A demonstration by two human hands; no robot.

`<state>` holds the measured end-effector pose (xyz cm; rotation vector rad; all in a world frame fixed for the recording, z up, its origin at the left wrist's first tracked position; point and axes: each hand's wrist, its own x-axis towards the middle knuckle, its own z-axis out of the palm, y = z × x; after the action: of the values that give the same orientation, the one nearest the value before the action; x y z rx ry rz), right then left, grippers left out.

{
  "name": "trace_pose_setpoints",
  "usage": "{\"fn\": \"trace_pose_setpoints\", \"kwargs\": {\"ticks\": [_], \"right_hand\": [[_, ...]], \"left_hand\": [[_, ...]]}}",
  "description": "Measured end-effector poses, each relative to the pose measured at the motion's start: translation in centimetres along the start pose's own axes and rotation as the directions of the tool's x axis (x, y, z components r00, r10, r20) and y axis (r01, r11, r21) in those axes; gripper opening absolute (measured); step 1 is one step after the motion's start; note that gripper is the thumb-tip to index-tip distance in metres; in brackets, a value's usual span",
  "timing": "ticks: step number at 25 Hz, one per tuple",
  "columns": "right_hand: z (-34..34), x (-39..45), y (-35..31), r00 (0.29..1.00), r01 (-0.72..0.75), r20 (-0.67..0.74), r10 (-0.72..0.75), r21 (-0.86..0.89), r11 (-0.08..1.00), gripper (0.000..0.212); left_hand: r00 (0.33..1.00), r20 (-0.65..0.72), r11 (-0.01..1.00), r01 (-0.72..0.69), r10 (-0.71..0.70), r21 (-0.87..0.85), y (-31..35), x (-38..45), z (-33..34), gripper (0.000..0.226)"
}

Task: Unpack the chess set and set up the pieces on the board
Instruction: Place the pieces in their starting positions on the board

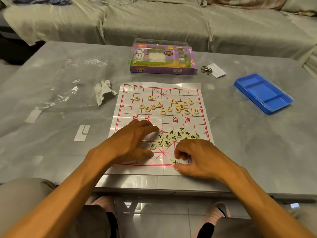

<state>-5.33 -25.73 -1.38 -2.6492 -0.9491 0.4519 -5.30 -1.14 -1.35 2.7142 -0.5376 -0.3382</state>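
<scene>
A white plastic sheet board (202,117) with a red grid lies flat on the grey table. Several round cream pieces with red characters (169,106) lie scattered on its far half. Several black-character pieces (171,137) cluster on the near half. My right hand (200,157) pinches one black-character piece (175,162) on the board's near edge line. My left hand (132,143) rests on the board's near left part, fingers spread, touching the cluster's left side.
The purple chess set box (163,57) with a clear lid stands beyond the board. A blue tray (264,93) lies at the right, a metal ring puzzle with a paper tag (212,69) by the box. Crumpled paper (103,91) and a clear plastic bag (72,86) lie at the left.
</scene>
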Motion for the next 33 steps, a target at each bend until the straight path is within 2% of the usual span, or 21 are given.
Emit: {"fn": "trace_pose_setpoints", "kwargs": {"ticks": [5,10,14,19,23,29,33], "right_hand": [[-0.1,-0.1,0.0,1.0,0.014,0.011,-0.014,-0.009,1.0,0.03],[-0.2,-0.1,-0.2,1.0,0.0,0.002,0.0,0.006,1.0,0.031],[-0.1,-0.1,-0.3,1.0,-0.01,0.002,0.01,0.006,1.0,0.03],[-0.2,-0.1,-0.2,1.0,-0.007,0.003,0.007,0.004,1.0,0.032],[-0.2,0.1,-0.2,1.0,-0.012,0.013,0.012,0.007,1.0,0.034],[-0.3,-0.1,-0.2,1.0,-0.015,0.01,0.015,0.015,1.0,0.034],[-0.3,-0.1,-0.1,1.0,-0.006,0.014,0.005,0.007,1.0,0.034]], "left_hand": [[0.997,-0.082,0.995,0.007,-0.015,-0.098,-0.4,-0.6,0.4,0.042],[0.978,-0.198,0.99,0.039,-0.066,-0.137,0.0,0.2,1.4,0.042],[0.985,-0.151,0.995,-0.089,0.081,-0.044,0.1,0.9,1.5,0.046],[0.972,-0.23,0.999,-0.045,0.047,0.015,-0.6,0.7,0.7,0.032],[0.976,-0.133,0.984,-0.162,0.17,0.075,-0.5,0.4,0.5,0.032],[0.992,-0.126,1.0,-0.03,0.029,-0.006,-1.8,0.5,-0.1,0.031],[0.999,-0.044,1.0,0.003,-0.005,-0.03,-2.4,0.0,-0.6,0.032]]}}
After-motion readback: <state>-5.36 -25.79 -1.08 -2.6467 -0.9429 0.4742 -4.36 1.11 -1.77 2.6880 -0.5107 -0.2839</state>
